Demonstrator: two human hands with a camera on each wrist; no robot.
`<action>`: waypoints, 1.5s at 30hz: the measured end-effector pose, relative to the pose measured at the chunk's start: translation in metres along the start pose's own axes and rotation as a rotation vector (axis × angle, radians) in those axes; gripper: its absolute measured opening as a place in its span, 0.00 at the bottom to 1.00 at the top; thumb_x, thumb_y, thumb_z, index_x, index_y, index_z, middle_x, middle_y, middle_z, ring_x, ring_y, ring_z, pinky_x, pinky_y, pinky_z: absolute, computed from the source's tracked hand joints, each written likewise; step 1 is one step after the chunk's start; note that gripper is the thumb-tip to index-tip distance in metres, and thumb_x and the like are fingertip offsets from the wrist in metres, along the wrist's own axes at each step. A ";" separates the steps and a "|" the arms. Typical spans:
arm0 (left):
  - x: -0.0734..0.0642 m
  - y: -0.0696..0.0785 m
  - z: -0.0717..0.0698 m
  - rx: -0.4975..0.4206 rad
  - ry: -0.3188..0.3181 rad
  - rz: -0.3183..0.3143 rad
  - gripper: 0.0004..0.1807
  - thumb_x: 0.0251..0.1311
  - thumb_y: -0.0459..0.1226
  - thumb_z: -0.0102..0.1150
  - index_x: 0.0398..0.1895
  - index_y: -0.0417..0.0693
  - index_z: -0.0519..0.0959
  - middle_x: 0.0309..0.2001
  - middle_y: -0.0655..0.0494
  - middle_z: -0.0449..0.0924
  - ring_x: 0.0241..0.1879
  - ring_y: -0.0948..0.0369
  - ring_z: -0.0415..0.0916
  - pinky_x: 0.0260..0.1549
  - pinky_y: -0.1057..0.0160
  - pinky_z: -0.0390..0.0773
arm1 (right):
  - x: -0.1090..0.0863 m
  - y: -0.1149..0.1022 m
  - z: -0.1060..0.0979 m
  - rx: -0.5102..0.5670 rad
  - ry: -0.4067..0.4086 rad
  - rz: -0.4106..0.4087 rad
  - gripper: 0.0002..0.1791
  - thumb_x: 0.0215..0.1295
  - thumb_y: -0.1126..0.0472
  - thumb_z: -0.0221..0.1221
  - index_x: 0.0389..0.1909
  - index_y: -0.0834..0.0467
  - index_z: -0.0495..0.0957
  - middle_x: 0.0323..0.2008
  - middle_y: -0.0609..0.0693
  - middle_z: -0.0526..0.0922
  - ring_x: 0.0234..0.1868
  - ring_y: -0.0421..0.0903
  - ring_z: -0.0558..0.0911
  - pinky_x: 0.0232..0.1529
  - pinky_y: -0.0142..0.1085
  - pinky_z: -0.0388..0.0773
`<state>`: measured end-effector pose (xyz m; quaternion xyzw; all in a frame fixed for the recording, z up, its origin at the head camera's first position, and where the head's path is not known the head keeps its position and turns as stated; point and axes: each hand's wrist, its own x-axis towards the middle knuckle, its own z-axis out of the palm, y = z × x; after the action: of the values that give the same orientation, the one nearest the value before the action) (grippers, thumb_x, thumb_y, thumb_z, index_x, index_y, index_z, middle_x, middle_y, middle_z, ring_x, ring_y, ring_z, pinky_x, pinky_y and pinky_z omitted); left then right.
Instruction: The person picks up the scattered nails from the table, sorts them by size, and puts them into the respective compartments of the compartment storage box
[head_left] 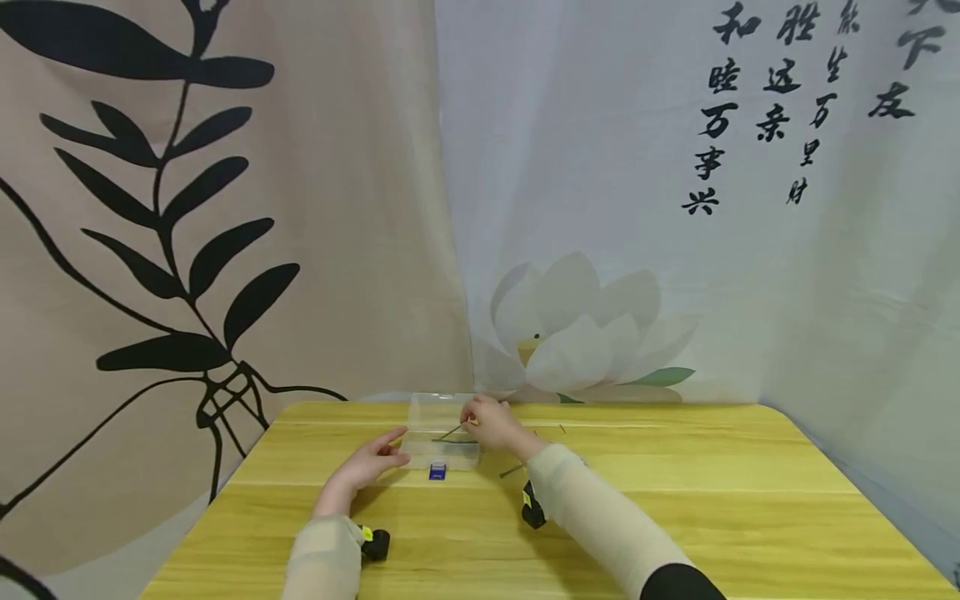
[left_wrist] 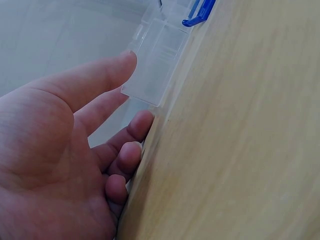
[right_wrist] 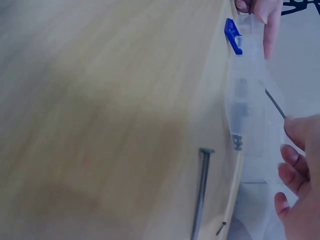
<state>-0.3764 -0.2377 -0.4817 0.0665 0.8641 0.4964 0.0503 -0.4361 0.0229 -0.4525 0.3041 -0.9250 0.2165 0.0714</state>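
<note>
A clear plastic box (head_left: pixel 417 457) with its lid (head_left: pixel 431 408) raised stands near the table's far edge, a blue latch (head_left: pixel 437 472) on its front. Between thumb and fingertips, my right hand (head_left: pixel 491 422) pinches a thin metal nail (right_wrist: pixel 274 103), its free end slanting over the box. Another long dark nail (head_left: pixel 456 442) shows in the box, and small metal pieces (right_wrist: pixel 237 142) are visible through its wall. My left hand (head_left: pixel 367 465) is at the box's left end, thumb and index finger extended right at its edges, the other fingers loosely bent in the left wrist view.
On the wooden table (head_left: pixel 720 517), a thick nail (right_wrist: pixel 202 190) and a small nail (right_wrist: pixel 221 228) lie to the right of the box. Black devices with yellow labels (head_left: pixel 533 506) sit at both wrists. A printed curtain (head_left: pixel 360 208) hangs behind the table.
</note>
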 end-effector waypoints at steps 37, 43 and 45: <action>0.001 0.002 -0.002 0.004 -0.024 0.008 0.36 0.64 0.41 0.62 0.73 0.43 0.61 0.53 0.42 0.71 0.53 0.49 0.67 0.53 0.45 0.68 | -0.020 0.015 -0.024 0.100 -0.007 -0.121 0.05 0.66 0.65 0.60 0.39 0.60 0.83 0.39 0.48 0.78 0.44 0.47 0.76 0.47 0.43 0.74; -0.001 0.002 -0.001 0.005 -0.026 0.004 0.36 0.64 0.41 0.61 0.73 0.43 0.61 0.55 0.40 0.70 0.55 0.47 0.67 0.55 0.43 0.67 | -0.037 0.029 -0.037 0.110 0.010 -0.110 0.04 0.66 0.65 0.61 0.38 0.58 0.83 0.39 0.49 0.76 0.43 0.47 0.76 0.45 0.44 0.75; -0.002 0.002 0.000 0.009 -0.023 0.000 0.36 0.64 0.41 0.61 0.73 0.43 0.61 0.55 0.40 0.71 0.55 0.47 0.67 0.55 0.43 0.67 | -0.042 0.033 -0.040 0.113 0.012 -0.105 0.05 0.65 0.65 0.61 0.39 0.60 0.83 0.39 0.48 0.76 0.42 0.47 0.75 0.44 0.43 0.75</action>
<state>-0.3745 -0.2373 -0.4803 0.0723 0.8656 0.4919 0.0599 -0.4217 0.0868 -0.4398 0.3542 -0.8937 0.2660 0.0712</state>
